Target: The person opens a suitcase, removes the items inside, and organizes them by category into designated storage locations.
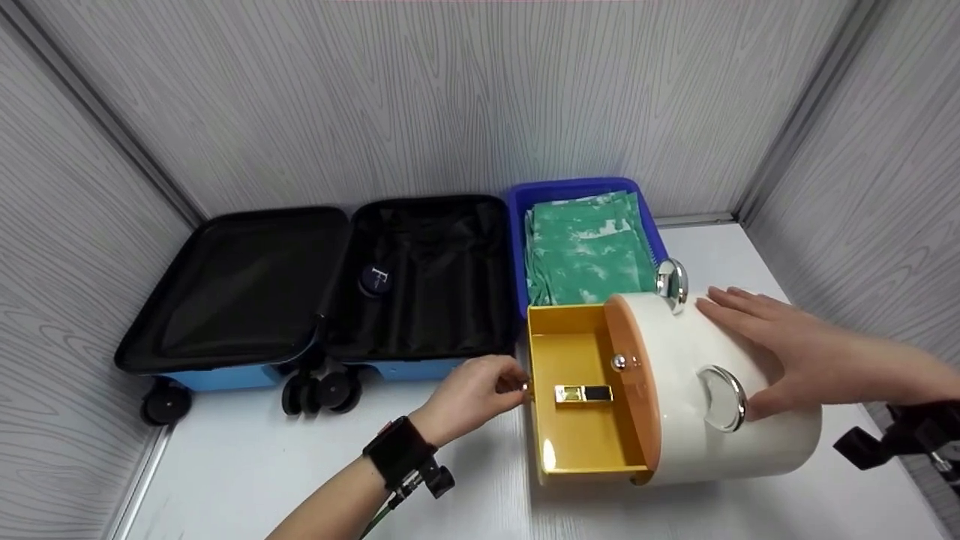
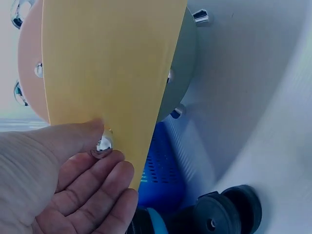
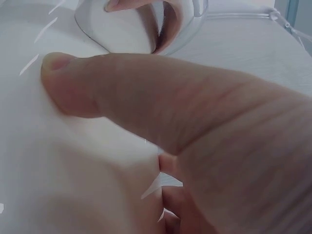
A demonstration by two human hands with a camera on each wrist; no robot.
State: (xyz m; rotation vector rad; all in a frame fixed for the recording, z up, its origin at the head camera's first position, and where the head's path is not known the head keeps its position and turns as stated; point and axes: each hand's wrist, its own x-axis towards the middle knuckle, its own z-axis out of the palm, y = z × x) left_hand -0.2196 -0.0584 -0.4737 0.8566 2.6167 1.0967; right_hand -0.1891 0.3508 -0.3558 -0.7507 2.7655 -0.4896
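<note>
A glossy white rounded case (image 1: 690, 450) with an orange front panel (image 1: 636, 375) lies with its yellow drawer (image 1: 585, 442) pulled out toward the left. Inside the drawer is a small gold-and-black bar-shaped item (image 1: 583, 394). My left hand (image 1: 480, 394) pinches the drawer's small silver knob (image 2: 104, 143) between thumb and index finger, the other fingers loosely bent below it. Spread over the white case, my right hand (image 1: 787, 352) rests on its curved side, thumb beside a chrome ear-shaped piece (image 1: 724, 399). In the right wrist view the thumb (image 3: 122, 92) lies across the white surface.
Left of the case, a blue suitcase (image 1: 247, 292) lies open with black lining; a dark round container (image 1: 375, 280) sits in its right half. Behind the drawer, a blue basket (image 1: 577, 184) holds green-and-white packets (image 1: 589, 247). Suitcase wheels (image 1: 337, 390) project toward the front. Grey panels enclose the table.
</note>
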